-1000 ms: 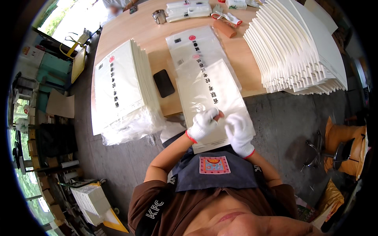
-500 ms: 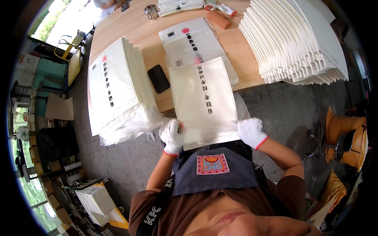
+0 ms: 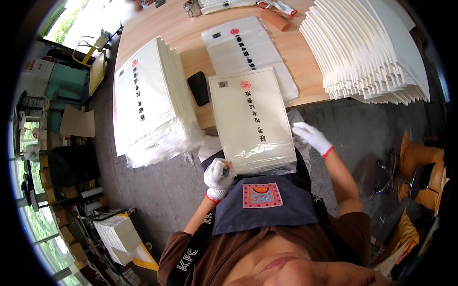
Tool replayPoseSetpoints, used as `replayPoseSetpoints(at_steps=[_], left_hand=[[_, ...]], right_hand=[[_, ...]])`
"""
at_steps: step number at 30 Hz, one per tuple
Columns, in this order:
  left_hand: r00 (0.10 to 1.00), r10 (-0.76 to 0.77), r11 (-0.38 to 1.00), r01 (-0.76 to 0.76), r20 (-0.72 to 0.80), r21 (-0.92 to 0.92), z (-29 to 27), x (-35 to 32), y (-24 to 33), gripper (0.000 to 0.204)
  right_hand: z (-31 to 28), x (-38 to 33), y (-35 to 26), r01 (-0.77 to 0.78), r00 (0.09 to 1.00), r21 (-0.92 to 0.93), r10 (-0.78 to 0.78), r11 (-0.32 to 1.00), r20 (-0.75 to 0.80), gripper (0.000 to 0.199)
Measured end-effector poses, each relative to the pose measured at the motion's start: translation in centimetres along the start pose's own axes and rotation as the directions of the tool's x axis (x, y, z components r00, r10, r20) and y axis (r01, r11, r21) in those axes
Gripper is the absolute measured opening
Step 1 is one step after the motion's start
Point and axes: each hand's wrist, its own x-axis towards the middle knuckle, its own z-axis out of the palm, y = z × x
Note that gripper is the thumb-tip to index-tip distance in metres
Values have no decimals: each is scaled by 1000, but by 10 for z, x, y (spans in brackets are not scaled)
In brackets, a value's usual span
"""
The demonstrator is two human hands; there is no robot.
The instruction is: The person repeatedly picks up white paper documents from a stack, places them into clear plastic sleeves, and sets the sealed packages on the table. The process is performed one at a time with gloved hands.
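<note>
A cream paper packet [image 3: 253,119] in a clear plastic bag rests in front of me, its far end on the table edge. Black lettering and a red round mark show on its face, and the clear film [image 3: 267,167] crinkles at its near end. My left hand [image 3: 219,177], in a white glove, is closed at the packet's near left corner; a small dark bit shows at its fingertips, too small to name. Just off the right edge, my gloved right hand [image 3: 312,137] has its fingers stretched out, holding nothing.
On the wooden table [image 3: 305,86] lie a stack of bagged packets [image 3: 148,95] at left, a black phone [image 3: 198,88], a flat printed plastic bag [image 3: 250,55] and fanned white folders [image 3: 353,52] at right. An orange-brown block [image 3: 275,20] and metal cup [image 3: 192,8] stand farther back.
The packet's near end is now under clear film, and a red mark and barcode show at its far end. My right hand has let go and moved outward; my left has come nearer me.
</note>
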Motion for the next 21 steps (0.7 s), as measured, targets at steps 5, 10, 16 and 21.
replayPoseSetpoints(at_steps=[5, 10, 16, 21], left_hand=[[997, -70, 989, 65, 29, 136, -17, 26, -11, 24], [984, -177, 954, 172, 0, 244, -41, 15, -51, 21], [424, -599, -395, 582, 680, -711, 52, -17, -41, 30], [497, -373, 140, 865, 783, -482, 90, 31, 1, 27]], right_hand=[[67, 58, 60, 143, 990, 516, -115, 845, -87, 35], [68, 75, -6, 329, 937, 540, -198, 775, -286, 30], [100, 123, -29, 418, 888, 515, -219, 748, -403, 35], [108, 134, -30, 426, 820, 166, -303, 889, -485, 43]])
